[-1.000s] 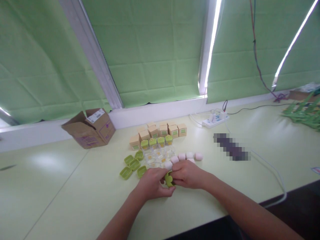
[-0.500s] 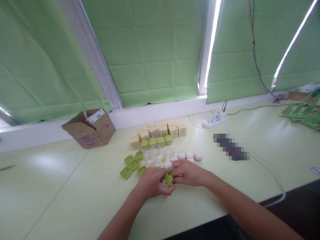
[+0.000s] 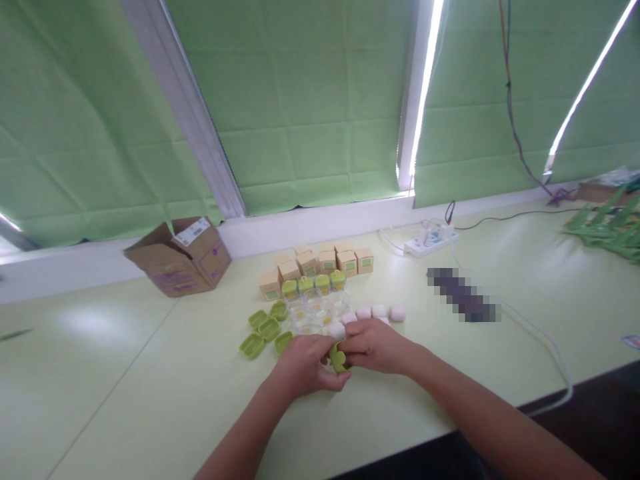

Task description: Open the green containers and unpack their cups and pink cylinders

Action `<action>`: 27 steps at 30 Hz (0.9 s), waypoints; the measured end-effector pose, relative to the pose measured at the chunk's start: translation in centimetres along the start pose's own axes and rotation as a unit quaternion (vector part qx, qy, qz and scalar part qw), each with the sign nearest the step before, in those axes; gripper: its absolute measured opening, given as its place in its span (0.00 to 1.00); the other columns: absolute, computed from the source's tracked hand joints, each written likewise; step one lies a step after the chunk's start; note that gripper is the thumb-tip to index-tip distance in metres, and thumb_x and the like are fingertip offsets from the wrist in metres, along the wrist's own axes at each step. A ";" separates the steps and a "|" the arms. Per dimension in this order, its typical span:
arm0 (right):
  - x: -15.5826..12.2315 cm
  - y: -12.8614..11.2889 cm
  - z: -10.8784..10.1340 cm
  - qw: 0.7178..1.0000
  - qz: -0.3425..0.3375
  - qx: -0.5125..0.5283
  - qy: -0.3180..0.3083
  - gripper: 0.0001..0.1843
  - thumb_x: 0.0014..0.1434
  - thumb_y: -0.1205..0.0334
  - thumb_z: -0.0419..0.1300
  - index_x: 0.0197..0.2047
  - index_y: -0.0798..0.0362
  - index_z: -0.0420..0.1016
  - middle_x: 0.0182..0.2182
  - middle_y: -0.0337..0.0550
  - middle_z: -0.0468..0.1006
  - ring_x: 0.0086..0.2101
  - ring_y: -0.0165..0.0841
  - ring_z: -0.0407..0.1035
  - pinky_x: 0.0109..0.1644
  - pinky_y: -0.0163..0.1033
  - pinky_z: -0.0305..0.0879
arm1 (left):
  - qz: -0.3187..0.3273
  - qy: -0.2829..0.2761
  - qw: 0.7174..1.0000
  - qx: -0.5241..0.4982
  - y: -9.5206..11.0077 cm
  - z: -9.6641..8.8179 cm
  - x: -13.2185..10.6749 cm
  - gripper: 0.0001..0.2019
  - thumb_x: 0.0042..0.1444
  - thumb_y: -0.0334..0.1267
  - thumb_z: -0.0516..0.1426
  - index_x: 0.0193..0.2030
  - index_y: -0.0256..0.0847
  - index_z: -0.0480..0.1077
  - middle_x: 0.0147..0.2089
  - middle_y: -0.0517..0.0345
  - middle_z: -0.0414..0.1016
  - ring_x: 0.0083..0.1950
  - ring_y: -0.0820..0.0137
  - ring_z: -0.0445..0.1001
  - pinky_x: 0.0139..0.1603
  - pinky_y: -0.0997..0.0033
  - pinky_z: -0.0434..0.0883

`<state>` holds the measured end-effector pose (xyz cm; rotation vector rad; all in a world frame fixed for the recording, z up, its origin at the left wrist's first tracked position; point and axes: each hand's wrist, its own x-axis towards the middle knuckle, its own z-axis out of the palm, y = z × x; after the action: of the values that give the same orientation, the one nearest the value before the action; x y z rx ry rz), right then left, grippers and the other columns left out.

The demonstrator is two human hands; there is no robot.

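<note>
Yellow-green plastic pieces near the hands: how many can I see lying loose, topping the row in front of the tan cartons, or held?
Loose yellow-green plastic trays: 5
Yellow-green plastic lids in the row: 4
Yellow-green plastic piece in the left hand: 1
Total in view: 10

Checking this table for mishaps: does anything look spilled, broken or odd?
One oddity: a dark pixelated patch on the table, right of the pink and white pieces, hides whatever lies there. I see no spill or breakage around the green lid in the left hand.
</note>
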<state>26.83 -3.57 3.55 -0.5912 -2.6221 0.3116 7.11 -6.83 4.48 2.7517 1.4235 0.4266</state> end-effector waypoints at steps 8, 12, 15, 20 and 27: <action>-0.1 0.2 0.3 1.000 0.000 -0.010 -0.011 0.08 0.58 0.63 0.57 0.29 0.54 0.74 0.28 0.39 0.71 0.29 0.28 0.64 0.33 0.32 0.57 | 0.000 -0.016 1.000 -0.006 0.1 -0.1 0.1 0.13 0.40 0.47 0.61 0.25 0.41 0.65 0.23 0.62 0.71 0.26 0.71 0.67 0.27 0.74 0.57; 0.0 -0.2 -0.3 0.999 0.019 0.004 -0.038 0.05 0.56 0.65 0.58 0.29 0.55 0.72 0.28 0.38 0.71 0.30 0.28 0.64 0.34 0.32 0.57 | -0.001 -0.027 0.999 -0.023 0.2 -0.3 0.1 0.13 0.40 0.47 0.61 0.24 0.41 0.64 0.23 0.63 0.70 0.26 0.71 0.67 0.28 0.74 0.58; 0.1 -0.6 -0.7 0.998 0.034 0.021 -0.056 0.04 0.53 0.66 0.58 0.27 0.55 0.70 0.26 0.38 0.70 0.29 0.28 0.63 0.34 0.32 0.56 | -0.002 -0.032 0.999 -0.030 0.2 -0.3 0.0 0.12 0.39 0.45 0.61 0.24 0.41 0.65 0.23 0.63 0.69 0.26 0.71 0.67 0.28 0.74 0.59; 0.0 -0.9 -1.0 0.997 0.044 0.030 -0.051 0.05 0.51 0.66 0.58 0.25 0.55 0.66 0.25 0.37 0.69 0.27 0.28 0.61 0.31 0.33 0.54 | 0.002 -0.038 0.999 -0.040 0.2 -0.3 0.0 0.11 0.40 0.44 0.60 0.24 0.41 0.64 0.23 0.63 0.69 0.26 0.71 0.68 0.28 0.74 0.59; -0.5 -0.7 -1.1 0.998 0.052 0.024 -0.020 0.03 0.51 0.65 0.56 0.27 0.54 0.65 0.24 0.37 0.68 0.26 0.28 0.60 0.30 0.34 0.53 | 0.008 -0.041 0.998 -0.041 0.1 -0.5 0.0 0.10 0.42 0.44 0.59 0.27 0.41 0.66 0.24 0.62 0.70 0.26 0.71 0.67 0.29 0.73 0.60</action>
<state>27.47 -4.26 4.52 -0.7137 -2.6194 0.4217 7.06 -6.98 4.93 2.6843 1.3370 0.3586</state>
